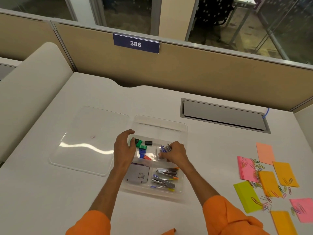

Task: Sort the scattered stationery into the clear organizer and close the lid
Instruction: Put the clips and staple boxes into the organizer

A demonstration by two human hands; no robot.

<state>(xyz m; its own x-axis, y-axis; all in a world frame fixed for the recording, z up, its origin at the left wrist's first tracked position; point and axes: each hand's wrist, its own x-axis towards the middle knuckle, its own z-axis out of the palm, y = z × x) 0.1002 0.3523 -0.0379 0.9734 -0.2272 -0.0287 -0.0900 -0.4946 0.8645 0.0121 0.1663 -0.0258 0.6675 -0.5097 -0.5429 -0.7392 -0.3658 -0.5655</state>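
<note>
Open clear organizer, lid flat just left, sticky notes loose far right.

both forearms reach forward from orange sleeves, the left grip open with fingers loosely curved, the right grip curled, pinching a small packet.

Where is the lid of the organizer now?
In the head view, the lid lies flat on the desk, left of the organizer, beside the left hand.

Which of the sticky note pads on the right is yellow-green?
The yellow-green pad at the cluster's near left corner, closest to the person's right sleeve, with paper clips on its lower edge. The others are pink, orange or peach.
</note>
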